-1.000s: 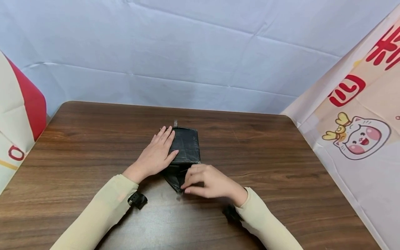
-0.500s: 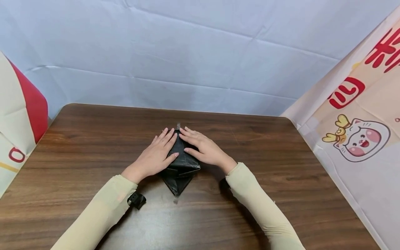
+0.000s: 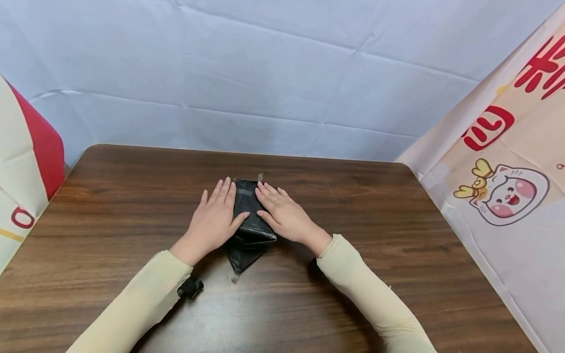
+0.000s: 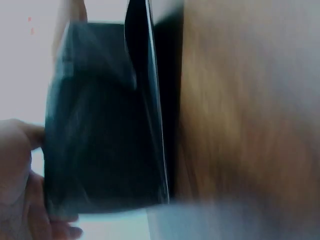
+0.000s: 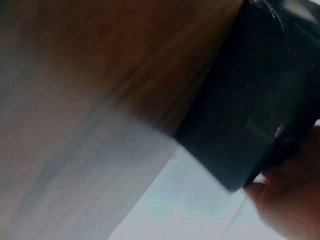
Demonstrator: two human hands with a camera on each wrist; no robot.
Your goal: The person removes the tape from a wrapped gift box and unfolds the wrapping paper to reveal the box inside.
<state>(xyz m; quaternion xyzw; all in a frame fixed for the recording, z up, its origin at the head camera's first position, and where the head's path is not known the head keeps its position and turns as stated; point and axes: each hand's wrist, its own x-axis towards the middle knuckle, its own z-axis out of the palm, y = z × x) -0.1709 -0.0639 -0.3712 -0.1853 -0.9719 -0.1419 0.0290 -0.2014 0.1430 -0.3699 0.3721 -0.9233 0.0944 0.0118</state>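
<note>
Between both hands on the table lies a black box-shaped package [image 3: 246, 203], wrapped in dark, creased sheeting. A pointed flap of the wrap [image 3: 243, 257] sticks out at its near end, with a piece of clear tape [image 3: 235, 278] at the tip. More clear tape [image 3: 260, 176] shows at the far end. My left hand [image 3: 212, 215] rests along the left edge, fingers straight, thumb over the top. My right hand [image 3: 284, 213] lies on the right edge with extended fingers. The left wrist view shows the package's side [image 4: 100, 140], blurred; the right wrist view shows a dark side [image 5: 240, 100].
The brown wood-grain table [image 3: 375, 211] extends around the package. A pale cloth backdrop [image 3: 265, 73] hangs behind it, and a printed banner [image 3: 507, 196] stands at the right. A black wrist device [image 3: 191, 288] is under the left sleeve.
My right hand has left the near flap and come to lie on the package's right edge. The package has turned slightly clockwise, and my left hand has shifted a little left.
</note>
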